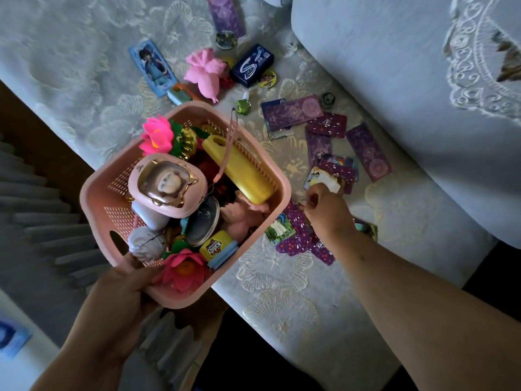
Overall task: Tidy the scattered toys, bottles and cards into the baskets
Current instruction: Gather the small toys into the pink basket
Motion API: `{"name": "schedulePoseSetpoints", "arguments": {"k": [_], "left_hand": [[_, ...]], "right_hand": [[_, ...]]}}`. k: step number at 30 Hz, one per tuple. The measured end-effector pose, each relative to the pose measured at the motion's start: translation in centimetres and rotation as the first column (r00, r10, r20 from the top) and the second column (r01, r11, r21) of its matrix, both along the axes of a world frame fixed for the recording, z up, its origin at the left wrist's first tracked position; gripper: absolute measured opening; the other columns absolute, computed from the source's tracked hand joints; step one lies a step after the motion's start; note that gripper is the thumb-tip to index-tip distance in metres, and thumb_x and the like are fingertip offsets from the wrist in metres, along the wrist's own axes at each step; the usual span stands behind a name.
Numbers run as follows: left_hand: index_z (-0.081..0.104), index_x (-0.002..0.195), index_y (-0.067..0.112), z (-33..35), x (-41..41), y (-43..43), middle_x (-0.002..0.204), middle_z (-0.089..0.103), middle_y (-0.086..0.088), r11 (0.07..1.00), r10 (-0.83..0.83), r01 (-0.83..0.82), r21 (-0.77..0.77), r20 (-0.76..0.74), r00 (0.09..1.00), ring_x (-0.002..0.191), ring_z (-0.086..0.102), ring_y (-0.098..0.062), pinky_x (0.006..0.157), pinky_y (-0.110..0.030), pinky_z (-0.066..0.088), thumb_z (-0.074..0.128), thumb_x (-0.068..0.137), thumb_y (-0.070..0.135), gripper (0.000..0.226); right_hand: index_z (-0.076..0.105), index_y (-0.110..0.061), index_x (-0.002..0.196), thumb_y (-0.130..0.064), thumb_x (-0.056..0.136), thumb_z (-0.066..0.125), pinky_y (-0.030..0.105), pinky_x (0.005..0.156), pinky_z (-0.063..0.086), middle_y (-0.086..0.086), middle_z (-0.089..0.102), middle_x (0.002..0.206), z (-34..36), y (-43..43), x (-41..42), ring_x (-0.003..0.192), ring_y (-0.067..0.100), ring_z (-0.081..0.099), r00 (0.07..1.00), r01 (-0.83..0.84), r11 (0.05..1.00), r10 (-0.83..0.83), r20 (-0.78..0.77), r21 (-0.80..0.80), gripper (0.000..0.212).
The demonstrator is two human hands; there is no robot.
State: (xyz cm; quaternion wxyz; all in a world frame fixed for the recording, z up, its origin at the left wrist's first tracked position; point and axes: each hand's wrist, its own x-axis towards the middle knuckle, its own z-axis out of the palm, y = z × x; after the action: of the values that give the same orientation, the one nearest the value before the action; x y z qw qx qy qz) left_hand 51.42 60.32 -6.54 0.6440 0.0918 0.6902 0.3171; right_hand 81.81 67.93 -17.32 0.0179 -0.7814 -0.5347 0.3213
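My left hand (124,289) grips the near rim of a pink plastic basket (93,190) held over the bed's edge. Inside lie a yellow bottle (239,170), a pink case with a gold lid (166,184), pink paper flowers and a dough tub (215,248). My right hand (324,210) rests on the bedspread just right of the basket, fingers pinched around something small and thin that I cannot make out. Purple cards (298,238) lie under and around that hand. More purple cards (366,150) are scattered further back.
On the lace bedspread (282,300) behind the basket lie a pink cloth toy (205,71), a dark blue box (252,64), a blue picture card (153,67), a green gem (244,107) and round badges. A large pale pillow (394,80) fills the right. The floor drops off left.
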Motion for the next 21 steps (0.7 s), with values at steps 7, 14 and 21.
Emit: {"name": "schedulePoseSetpoints", "arguments": {"k": [7,14,21], "left_hand": [[0.068,0.11,0.013,0.7,0.2,1.0,0.092,0.077,-0.009,1.0,-0.006,0.006,0.013,-0.011,1.0,0.072,0.074,-0.018,0.055,-0.028,0.059,0.048,0.086,-0.009,0.038],[0.07,0.11,0.016,0.7,-0.5,1.7,0.097,0.076,-0.012,1.0,-0.013,0.013,0.012,-0.021,1.0,0.076,0.075,-0.021,0.06,-0.032,0.061,0.053,0.082,-0.005,0.039],[0.068,0.117,0.015,-0.2,-1.9,1.6,0.107,0.073,-0.016,1.0,-0.021,0.021,-0.005,-0.055,0.998,0.093,0.072,-0.031,0.075,-0.043,0.06,0.053,0.089,-0.001,0.036]], "right_hand": [[0.062,-0.011,0.077,-0.024,0.072,0.063,0.032,0.055,0.05,0.006,0.067,0.065,0.2,0.3,1.0,0.056,0.023,0.063,0.903,0.379,0.919,-0.393,-0.172,-0.108,0.014],[0.062,-0.012,0.096,-0.025,0.086,0.055,0.043,0.071,0.057,0.009,0.069,0.088,1.3,0.3,1.4,0.078,0.029,0.068,0.888,0.446,0.895,-0.439,-0.137,0.02,0.017],[0.069,-0.01,0.096,-0.024,0.087,0.064,0.023,0.068,0.045,0.005,0.066,0.092,-0.2,0.4,0.5,0.077,0.018,0.061,0.962,0.269,0.963,-0.268,-0.051,0.011,0.018]]}}
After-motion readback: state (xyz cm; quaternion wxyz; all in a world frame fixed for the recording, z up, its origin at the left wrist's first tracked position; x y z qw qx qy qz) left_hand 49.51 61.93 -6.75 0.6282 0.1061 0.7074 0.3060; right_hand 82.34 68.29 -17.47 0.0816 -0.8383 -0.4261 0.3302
